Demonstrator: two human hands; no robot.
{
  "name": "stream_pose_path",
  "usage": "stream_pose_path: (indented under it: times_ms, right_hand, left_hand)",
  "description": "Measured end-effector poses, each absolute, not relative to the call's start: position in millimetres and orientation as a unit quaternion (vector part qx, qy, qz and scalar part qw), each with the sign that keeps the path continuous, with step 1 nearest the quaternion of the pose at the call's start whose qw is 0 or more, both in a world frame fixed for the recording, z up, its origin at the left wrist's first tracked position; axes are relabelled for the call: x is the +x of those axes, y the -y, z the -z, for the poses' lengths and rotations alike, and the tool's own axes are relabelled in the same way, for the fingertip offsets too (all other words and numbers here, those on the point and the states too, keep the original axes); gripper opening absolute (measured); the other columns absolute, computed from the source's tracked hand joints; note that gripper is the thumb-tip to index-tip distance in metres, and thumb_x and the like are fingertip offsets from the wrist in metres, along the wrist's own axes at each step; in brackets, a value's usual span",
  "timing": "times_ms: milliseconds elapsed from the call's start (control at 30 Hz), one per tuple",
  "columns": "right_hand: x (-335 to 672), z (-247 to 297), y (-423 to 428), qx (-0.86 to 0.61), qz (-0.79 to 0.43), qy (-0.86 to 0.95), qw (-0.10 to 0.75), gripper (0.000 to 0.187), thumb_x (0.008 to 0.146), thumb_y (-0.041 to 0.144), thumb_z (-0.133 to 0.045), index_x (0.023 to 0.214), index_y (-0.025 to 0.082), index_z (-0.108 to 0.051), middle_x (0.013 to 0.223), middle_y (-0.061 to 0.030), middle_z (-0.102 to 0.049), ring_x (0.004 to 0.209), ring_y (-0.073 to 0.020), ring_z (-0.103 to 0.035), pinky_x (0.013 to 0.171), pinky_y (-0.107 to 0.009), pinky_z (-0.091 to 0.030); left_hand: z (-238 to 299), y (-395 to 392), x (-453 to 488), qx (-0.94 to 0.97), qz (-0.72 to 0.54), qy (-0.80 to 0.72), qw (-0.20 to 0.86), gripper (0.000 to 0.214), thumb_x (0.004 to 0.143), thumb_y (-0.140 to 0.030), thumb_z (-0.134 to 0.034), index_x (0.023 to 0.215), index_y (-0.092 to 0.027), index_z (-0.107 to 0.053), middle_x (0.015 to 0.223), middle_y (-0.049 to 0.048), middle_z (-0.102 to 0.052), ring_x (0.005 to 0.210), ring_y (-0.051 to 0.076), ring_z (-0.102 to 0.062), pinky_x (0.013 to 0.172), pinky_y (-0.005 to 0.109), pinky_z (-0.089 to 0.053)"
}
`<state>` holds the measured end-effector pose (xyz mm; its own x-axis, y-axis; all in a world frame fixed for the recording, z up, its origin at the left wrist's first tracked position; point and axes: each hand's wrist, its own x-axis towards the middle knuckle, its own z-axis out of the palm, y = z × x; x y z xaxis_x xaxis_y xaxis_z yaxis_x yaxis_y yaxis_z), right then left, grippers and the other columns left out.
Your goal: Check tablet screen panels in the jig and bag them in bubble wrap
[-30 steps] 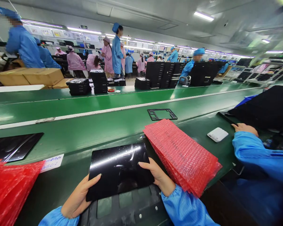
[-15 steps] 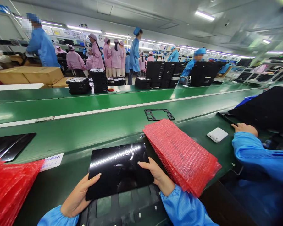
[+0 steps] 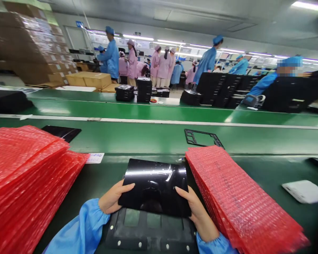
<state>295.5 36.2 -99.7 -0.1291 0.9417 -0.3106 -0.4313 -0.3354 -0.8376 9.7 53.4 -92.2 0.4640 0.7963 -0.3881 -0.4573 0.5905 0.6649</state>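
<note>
A glossy black panel (image 3: 155, 185) is held by its two side edges above a dark fixture plate (image 3: 151, 231) with cut-outs and white studs. My left hand (image 3: 112, 198) grips the panel's left edge, thumb on top. On the right edge sits my right hand (image 3: 197, 213), fingers curled round it. Both sleeves are blue. The panel's near edge overlaps the fixture's far part.
Stacks of red bubble-wrap bags lie at the left (image 3: 26, 176) and right (image 3: 238, 201). On the green belt sit a black frame (image 3: 202, 138) and another black panel (image 3: 62, 132). A white box (image 3: 304, 191) lies far right. Black trays, cartons and several workers stand beyond.
The view has swung left: the left red stack now fills more of the frame and the neighbour's blue sleeve has left the view. Both hands still hold the panel.
</note>
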Motion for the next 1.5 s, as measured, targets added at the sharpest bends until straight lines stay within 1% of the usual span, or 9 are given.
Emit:
stream_pose_path:
  times_ms: [167,400,567,633,800,1067,1167,1300,1500]
  right_hand:
    - [298,104,-36,-0.438,-0.694,0.295,0.490,0.044,0.071,0.034,-0.081,0.110,0.017,-0.071,0.107,-0.0109,-0.074,0.101,-0.0319,-0.069,0.097,-0.047,-0.047]
    - [297,103,-35,-0.455,-0.694,0.283,0.481,0.053,0.069,0.036,-0.082,0.116,0.017,-0.069,0.108,-0.0122,-0.074,0.104,-0.0357,-0.068,0.093,-0.051,-0.051]
    - [295,96,-32,-0.496,-0.677,0.269,0.473,0.064,0.065,0.037,-0.083,0.125,0.025,-0.064,0.116,-0.0087,-0.072,0.110,-0.0363,-0.065,0.093,-0.051,-0.053]
    - [296,95,-32,-0.518,-0.667,0.264,0.466,0.069,0.060,0.039,-0.085,0.125,0.026,-0.064,0.118,-0.0080,-0.071,0.113,-0.0374,-0.063,0.093,-0.052,-0.053]
    - [300,101,-32,-0.535,-0.658,0.268,0.456,0.076,0.048,0.043,-0.088,0.119,0.027,-0.069,0.117,-0.0109,-0.071,0.115,-0.0430,-0.060,0.095,-0.056,-0.051]
    - [301,105,-33,-0.527,-0.649,0.292,0.464,0.084,0.037,0.046,-0.089,0.116,0.032,-0.069,0.120,-0.0107,-0.070,0.123,-0.0472,-0.052,0.096,-0.059,-0.049]
    - [308,102,-20,-0.524,-0.650,0.303,0.459,0.085,0.037,0.046,-0.089,0.118,0.030,-0.069,0.119,-0.0117,-0.070,0.123,-0.0470,-0.052,0.097,-0.059,-0.048]
    - [313,95,-5,-0.521,-0.643,0.317,0.463,0.076,0.043,0.046,-0.088,0.116,0.029,-0.070,0.122,-0.0105,-0.069,0.124,-0.0453,-0.052,0.098,-0.057,-0.048]
    - [306,85,-4,-0.530,-0.635,0.319,0.462,0.079,0.039,0.043,-0.089,0.115,0.032,-0.070,0.122,-0.0097,-0.069,0.125,-0.0460,-0.051,0.098,-0.058,-0.048]
  left_hand:
    - [92,-52,10,0.243,-0.392,-0.336,0.821,0.036,0.083,-0.015,-0.067,0.118,-0.014,-0.068,0.116,0.0146,-0.071,0.113,0.030,-0.064,0.101,0.041,-0.045]
    - [98,-53,10,0.254,-0.402,-0.311,0.823,0.038,0.082,-0.016,-0.068,0.119,-0.015,-0.068,0.117,0.0155,-0.070,0.112,0.030,-0.064,0.102,0.041,-0.044]
    - [100,-52,11,0.266,-0.411,-0.289,0.823,0.040,0.080,-0.014,-0.068,0.119,-0.013,-0.068,0.113,0.0153,-0.072,0.110,0.029,-0.065,0.100,0.040,-0.044]
    - [101,-52,10,0.264,-0.412,-0.288,0.823,0.039,0.079,-0.013,-0.068,0.118,-0.013,-0.068,0.111,0.0152,-0.073,0.109,0.029,-0.066,0.098,0.039,-0.045]
    - [103,-53,10,0.263,-0.414,-0.285,0.823,0.036,0.079,-0.012,-0.068,0.115,-0.012,-0.069,0.110,0.0153,-0.073,0.104,0.028,-0.068,0.091,0.036,-0.048]
    - [101,-53,9,0.265,-0.411,-0.297,0.820,0.038,0.076,-0.015,-0.072,0.114,-0.012,-0.069,0.107,0.0152,-0.074,0.097,0.026,-0.070,0.086,0.033,-0.049]
    - [101,-53,9,0.266,-0.412,-0.296,0.820,0.038,0.076,-0.015,-0.071,0.114,-0.012,-0.069,0.106,0.0146,-0.074,0.095,0.025,-0.070,0.086,0.033,-0.049]
    - [101,-53,9,0.269,-0.411,-0.293,0.820,0.041,0.077,-0.015,-0.070,0.117,-0.013,-0.068,0.107,0.0147,-0.074,0.097,0.026,-0.070,0.087,0.034,-0.048]
    - [101,-53,10,0.268,-0.414,-0.288,0.821,0.046,0.077,-0.014,-0.070,0.122,-0.013,-0.066,0.108,0.0147,-0.073,0.097,0.026,-0.070,0.087,0.033,-0.048]
